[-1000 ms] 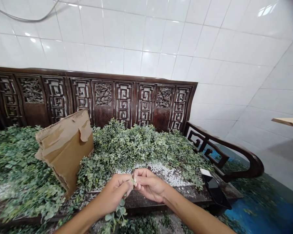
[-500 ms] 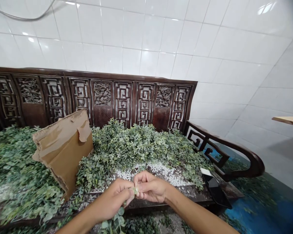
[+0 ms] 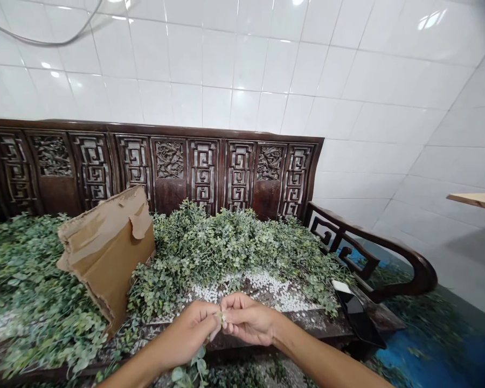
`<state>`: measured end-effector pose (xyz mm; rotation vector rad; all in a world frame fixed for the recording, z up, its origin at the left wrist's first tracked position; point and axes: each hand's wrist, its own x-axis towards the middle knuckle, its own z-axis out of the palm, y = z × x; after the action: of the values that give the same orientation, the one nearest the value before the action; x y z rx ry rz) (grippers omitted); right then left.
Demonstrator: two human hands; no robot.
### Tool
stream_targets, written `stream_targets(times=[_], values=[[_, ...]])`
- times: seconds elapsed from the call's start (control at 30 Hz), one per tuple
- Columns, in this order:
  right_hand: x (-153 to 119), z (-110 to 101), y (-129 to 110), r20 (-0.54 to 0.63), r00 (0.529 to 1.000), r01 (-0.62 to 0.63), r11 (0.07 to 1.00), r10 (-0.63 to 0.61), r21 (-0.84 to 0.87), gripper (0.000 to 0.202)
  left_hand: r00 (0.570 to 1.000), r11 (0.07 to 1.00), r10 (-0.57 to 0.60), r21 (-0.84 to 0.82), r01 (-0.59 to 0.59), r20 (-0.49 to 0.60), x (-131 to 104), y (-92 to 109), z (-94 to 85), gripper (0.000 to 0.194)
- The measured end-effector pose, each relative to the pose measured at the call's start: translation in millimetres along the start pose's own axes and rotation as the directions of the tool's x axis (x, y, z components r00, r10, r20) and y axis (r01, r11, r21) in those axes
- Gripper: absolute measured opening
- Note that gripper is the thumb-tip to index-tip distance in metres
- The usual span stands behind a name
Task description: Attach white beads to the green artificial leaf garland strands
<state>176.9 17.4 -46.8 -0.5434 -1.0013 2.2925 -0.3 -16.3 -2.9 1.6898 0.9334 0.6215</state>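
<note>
My left hand (image 3: 196, 328) is closed around the stem of an artificial leaf sprig (image 3: 192, 372), whose round green leaves hang below it. Fingertips of my right hand (image 3: 248, 320) pinch a small pale piece at the sprig's end, right against my left thumb. Both hands meet in front of the bench's front edge. Just beyond them lie many small white pieces (image 3: 272, 288) scattered on the dark seat. Behind these rises a large heap of artificial greenery (image 3: 234, 242). My fingers partly hide the pale piece.
A torn cardboard sheet (image 3: 109, 253) stands upright among the greenery on the left. At the seat's right end lies a black phone (image 3: 358, 312), near the curved wooden armrest (image 3: 422, 272). The carved backrest (image 3: 170, 188) runs along the tiled wall. More foliage lies below the bench.
The view has tilted slightly, so the scene sits a little lower. Both hands stay together, fingers shifting slightly at the sprig's end, and the hanging leaves have swung a little.
</note>
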Motion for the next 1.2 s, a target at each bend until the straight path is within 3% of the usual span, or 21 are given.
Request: stream_targets(times=[0.2,0.33,0.4,0.53,0.63,0.8,1.0,1.1,1.2], values=[[8.8,-2.0,1.7,-0.178,0.983,0.037,0.999,-0.040,-0.016,0.028,0.996,0.999,-0.040,0.031,0.043,-0.083,7.7,-5.3,-6.4,0.030],[14.1,-18.6,5.0,-0.442,0.894,0.031,0.994,-0.073,-0.102,0.020,0.984,0.990,-0.140,-0.037,0.136,-0.109,4.6,0.2,-19.8,0.026],[11.8,-27.5,6.9,-0.485,0.872,0.004,0.993,-0.062,-0.119,0.018,0.980,0.983,-0.183,-0.048,0.179,-0.081,1.5,0.6,-26.7,0.039],[3.5,-33.5,8.7,-0.469,0.881,-0.011,0.989,-0.060,-0.148,0.024,0.980,0.982,-0.171,-0.103,0.160,-0.102,0.5,-7.9,-32.3,0.054],[1.0,-28.7,7.7,-0.431,0.902,-0.085,0.972,-0.019,-0.221,0.033,0.963,0.990,-0.130,-0.093,0.110,-0.238,3.9,-11.9,-30.1,0.049],[-1.1,-14.9,0.2,-0.361,0.930,-0.234,0.861,0.064,-0.451,0.043,0.839,0.993,-0.111,-0.039,0.107,-0.533,10.1,-11.2,-28.0,0.032],[-7.3,0.5,-9.2,-0.138,0.982,-0.185,0.763,0.126,-0.620,0.062,0.751,0.991,-0.130,-0.065,0.116,-0.648,14.1,-20.5,-31.4,0.026],[-3.7,5.5,-7.7,-0.125,0.992,-0.077,0.774,-0.003,-0.629,0.056,0.762,0.991,-0.131,-0.077,0.107,-0.634,13.1,-18.4,-29.8,0.024],[3.4,10.1,-5.1,-0.146,0.977,0.030,0.783,-0.153,-0.622,0.050,0.814,0.994,-0.109,-0.053,0.096,-0.571,11.5,-13.4,-25.8,0.024]])
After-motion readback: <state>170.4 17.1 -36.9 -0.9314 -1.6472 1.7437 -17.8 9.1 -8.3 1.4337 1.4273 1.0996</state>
